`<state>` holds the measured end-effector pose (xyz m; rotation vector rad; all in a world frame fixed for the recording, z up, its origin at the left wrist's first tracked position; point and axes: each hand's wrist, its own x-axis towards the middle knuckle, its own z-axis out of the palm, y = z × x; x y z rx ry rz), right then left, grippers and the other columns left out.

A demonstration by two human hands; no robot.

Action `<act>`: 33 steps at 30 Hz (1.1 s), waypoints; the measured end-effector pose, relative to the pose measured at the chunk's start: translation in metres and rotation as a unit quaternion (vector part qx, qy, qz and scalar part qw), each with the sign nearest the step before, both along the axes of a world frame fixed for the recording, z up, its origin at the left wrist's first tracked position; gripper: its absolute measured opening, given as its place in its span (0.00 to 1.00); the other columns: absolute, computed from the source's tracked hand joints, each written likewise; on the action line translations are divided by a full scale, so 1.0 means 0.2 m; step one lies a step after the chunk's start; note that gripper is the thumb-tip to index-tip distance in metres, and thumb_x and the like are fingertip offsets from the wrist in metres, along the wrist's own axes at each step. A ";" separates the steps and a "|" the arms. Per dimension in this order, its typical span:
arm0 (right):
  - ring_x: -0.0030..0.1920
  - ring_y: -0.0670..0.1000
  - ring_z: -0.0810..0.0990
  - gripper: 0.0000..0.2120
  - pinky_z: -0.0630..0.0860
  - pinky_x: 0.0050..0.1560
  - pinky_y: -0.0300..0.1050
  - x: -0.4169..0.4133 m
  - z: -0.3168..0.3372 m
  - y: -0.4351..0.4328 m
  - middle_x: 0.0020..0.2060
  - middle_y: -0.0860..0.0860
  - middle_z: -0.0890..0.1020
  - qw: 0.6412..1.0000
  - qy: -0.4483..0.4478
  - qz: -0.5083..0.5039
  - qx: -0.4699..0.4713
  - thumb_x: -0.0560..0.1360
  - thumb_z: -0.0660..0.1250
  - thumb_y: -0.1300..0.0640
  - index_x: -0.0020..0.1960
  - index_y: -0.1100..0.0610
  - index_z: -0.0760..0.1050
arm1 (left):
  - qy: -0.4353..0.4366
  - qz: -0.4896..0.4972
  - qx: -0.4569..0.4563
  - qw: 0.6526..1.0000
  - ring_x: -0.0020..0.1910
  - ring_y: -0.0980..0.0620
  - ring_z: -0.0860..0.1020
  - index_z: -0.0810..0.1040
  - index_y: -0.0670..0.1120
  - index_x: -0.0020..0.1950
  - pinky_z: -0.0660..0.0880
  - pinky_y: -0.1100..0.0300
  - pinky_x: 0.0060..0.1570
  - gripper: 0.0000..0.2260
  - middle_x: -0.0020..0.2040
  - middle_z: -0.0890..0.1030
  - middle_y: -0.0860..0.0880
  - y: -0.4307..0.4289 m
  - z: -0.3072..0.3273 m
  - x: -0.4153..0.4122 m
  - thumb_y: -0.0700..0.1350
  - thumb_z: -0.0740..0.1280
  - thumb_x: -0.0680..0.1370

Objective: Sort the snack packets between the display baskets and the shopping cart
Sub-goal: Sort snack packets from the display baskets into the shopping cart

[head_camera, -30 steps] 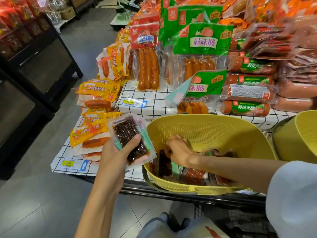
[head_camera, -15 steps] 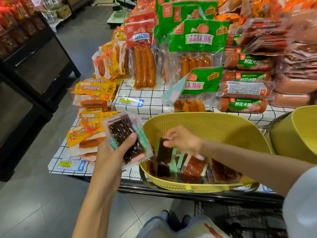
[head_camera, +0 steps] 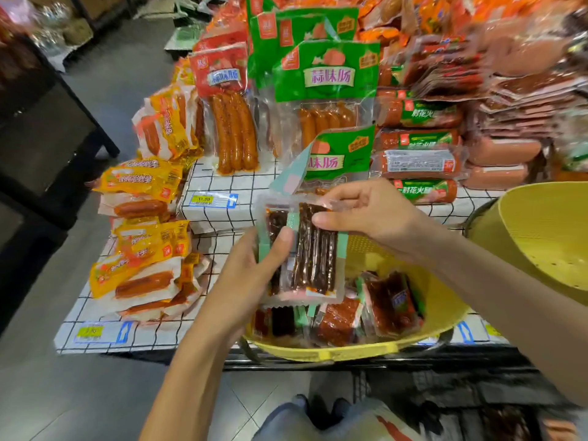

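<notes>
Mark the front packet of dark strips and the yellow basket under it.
front packet of dark strips (head_camera: 315, 253): head view, middle of the strips.
yellow basket (head_camera: 442, 300): head view, its right inner wall.

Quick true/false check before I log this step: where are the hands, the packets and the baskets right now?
1. The left hand grips the rear packet. True.
2. The right hand pinches the top of the front packet. True.
3. The near yellow basket is empty. False: several red and dark packets lie in it.
4. Both hands are down inside the near yellow basket. False: they hold the two packets up above its left part.
5. A second yellow basket stands to the right. True.
</notes>
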<state>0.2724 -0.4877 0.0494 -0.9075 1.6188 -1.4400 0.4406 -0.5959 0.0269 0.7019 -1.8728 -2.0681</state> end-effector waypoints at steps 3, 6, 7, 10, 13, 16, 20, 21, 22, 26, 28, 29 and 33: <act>0.38 0.43 0.81 0.06 0.75 0.41 0.33 0.09 -0.03 -0.03 0.34 0.45 0.83 0.994 0.012 -0.113 -0.012 0.67 0.76 0.59 0.39 0.53 0.79 | 0.007 -0.017 -0.008 1.000 0.45 0.58 0.84 0.78 0.50 0.54 0.77 0.68 0.38 0.17 0.46 0.86 0.53 0.06 0.00 -0.06 0.52 0.71 0.67; 0.49 0.47 0.77 0.14 0.74 0.48 0.35 0.13 -0.08 0.02 0.48 0.49 0.78 0.975 0.016 -0.212 0.070 0.72 0.71 0.50 0.54 0.54 0.74 | 0.012 0.017 0.008 1.000 0.41 0.58 0.84 0.79 0.49 0.52 0.75 0.70 0.33 0.15 0.44 0.86 0.52 0.08 -0.01 -0.08 0.49 0.71 0.66; 0.52 0.46 0.78 0.17 0.74 0.51 0.37 0.14 -0.10 0.05 0.52 0.49 0.78 0.973 -0.030 -0.203 0.105 0.73 0.67 0.44 0.58 0.52 0.73 | 0.010 0.029 0.006 0.999 0.43 0.57 0.84 0.79 0.49 0.53 0.76 0.69 0.35 0.16 0.45 0.86 0.52 0.08 -0.01 -0.09 0.49 0.72 0.67; 0.49 0.42 0.82 0.19 0.78 0.48 0.36 0.21 -0.13 0.13 0.53 0.52 0.82 0.967 -0.216 -0.075 0.108 0.77 0.58 0.41 0.61 0.51 0.74 | -0.003 0.038 -0.079 0.996 0.46 0.58 0.83 0.76 0.50 0.57 0.78 0.66 0.40 0.16 0.49 0.84 0.50 0.11 0.02 -0.10 0.48 0.72 0.71; 0.59 0.51 0.79 0.23 0.80 0.53 0.45 0.26 -0.16 0.14 0.60 0.58 0.80 0.937 -0.346 -0.048 0.017 0.78 0.60 0.47 0.68 0.59 0.69 | -0.018 -0.018 -0.150 0.988 0.46 0.70 0.78 0.70 0.56 0.55 0.75 0.74 0.40 0.14 0.48 0.80 0.58 0.17 0.07 -0.10 0.55 0.66 0.72; 0.68 0.56 0.71 0.28 0.73 0.61 0.53 0.24 -0.17 0.17 0.65 0.56 0.76 0.927 -0.373 -0.010 -0.041 0.75 0.63 0.44 0.71 0.56 0.67 | 0.013 -0.087 -0.131 0.987 0.54 0.69 0.77 0.70 0.58 0.62 0.76 0.71 0.48 0.17 0.54 0.80 0.62 0.20 0.13 -0.07 0.57 0.60 0.75; 0.73 0.56 0.64 0.22 0.54 0.73 0.63 0.22 -0.18 0.22 0.71 0.56 0.69 0.902 -0.415 0.047 -0.107 0.82 0.53 0.48 0.73 0.55 0.64 | 0.051 -0.108 -0.123 0.985 0.60 0.57 0.78 0.71 0.49 0.68 0.76 0.57 0.59 0.19 0.60 0.81 0.55 0.20 0.17 -0.04 0.49 0.58 0.78; 0.73 0.56 0.64 0.22 0.52 0.73 0.64 0.21 -0.20 0.22 0.71 0.56 0.68 0.900 -0.419 0.051 -0.114 0.82 0.52 0.48 0.73 0.55 0.65 | 0.052 -0.103 -0.114 0.987 0.60 0.56 0.79 0.71 0.49 0.68 0.77 0.55 0.59 0.19 0.60 0.81 0.54 0.20 0.18 -0.04 0.49 0.59 0.78; 0.73 0.56 0.64 0.21 0.51 0.73 0.65 0.21 -0.20 0.23 0.71 0.56 0.68 0.900 -0.418 0.053 -0.117 0.82 0.52 0.48 0.73 0.55 0.66 | 0.050 -0.099 -0.106 0.988 0.59 0.54 0.79 0.71 0.48 0.68 0.77 0.53 0.58 0.19 0.59 0.82 0.53 0.20 0.18 -0.03 0.48 0.61 0.77; 0.71 0.56 0.67 0.21 0.51 0.73 0.65 0.21 -0.21 0.24 0.69 0.57 0.71 0.883 -0.444 0.062 -0.135 0.80 0.57 0.47 0.69 0.54 0.71 | 0.043 -0.080 -0.110 0.990 0.55 0.52 0.82 0.72 0.48 0.66 0.80 0.53 0.53 0.17 0.55 0.83 0.51 0.20 0.17 -0.03 0.44 0.63 0.77; 0.72 0.57 0.66 0.21 0.51 0.73 0.65 0.21 -0.21 0.26 0.70 0.57 0.70 0.872 -0.465 0.059 -0.139 0.80 0.58 0.47 0.70 0.54 0.70 | 0.036 -0.065 -0.122 0.990 0.53 0.53 0.82 0.73 0.49 0.63 0.80 0.58 0.51 0.15 0.53 0.84 0.52 0.19 0.15 -0.03 0.38 0.64 0.78; 0.72 0.57 0.66 0.21 0.53 0.73 0.65 0.22 -0.21 0.26 0.70 0.57 0.70 0.875 -0.462 0.058 -0.133 0.80 0.57 0.47 0.70 0.54 0.70 | 0.030 -0.061 -0.131 0.989 0.52 0.54 0.82 0.74 0.50 0.61 0.79 0.60 0.50 0.16 0.52 0.83 0.52 0.19 0.14 -0.03 0.35 0.65 0.77; 0.72 0.56 0.66 0.22 0.58 0.72 0.63 0.23 -0.19 0.29 0.71 0.57 0.69 0.911 -0.393 0.065 -0.110 0.81 0.55 0.48 0.73 0.55 0.66 | 0.009 -0.048 -0.157 0.986 0.49 0.54 0.82 0.73 0.53 0.58 0.80 0.54 0.50 0.22 0.48 0.83 0.53 0.21 0.13 -0.06 0.33 0.71 0.70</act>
